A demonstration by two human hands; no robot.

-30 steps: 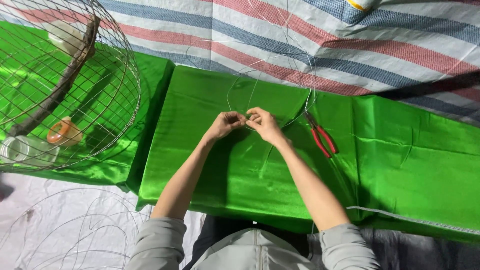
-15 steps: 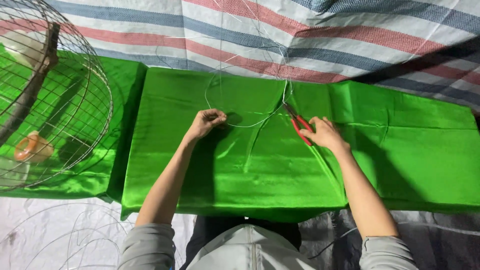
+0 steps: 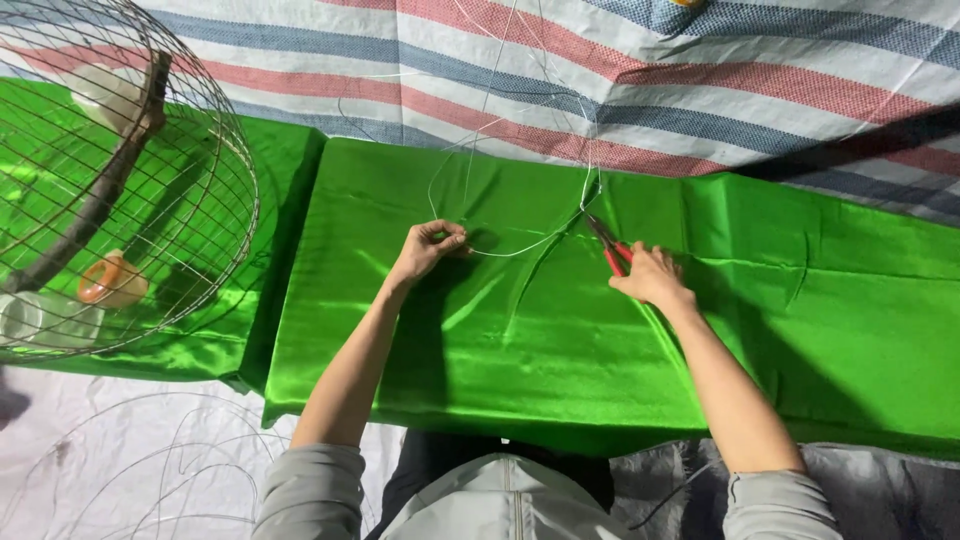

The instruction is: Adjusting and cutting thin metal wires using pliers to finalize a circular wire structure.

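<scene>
Green satin cloth (image 3: 560, 340) covers a table where a thin wire (image 3: 520, 247) curves across the far middle, its left end pinched in the closed left hand (image 3: 428, 248), its right end met by red-handled pliers (image 3: 610, 245) gripped in the right hand (image 3: 652, 277), with a round wire cage (image 3: 120, 180) far left.

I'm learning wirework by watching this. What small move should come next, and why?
Probably squeeze the red-handled pliers shut: the right hand has their tip at the thin wire, which the left hand pinches and holds stretched over the green cloth.
</scene>
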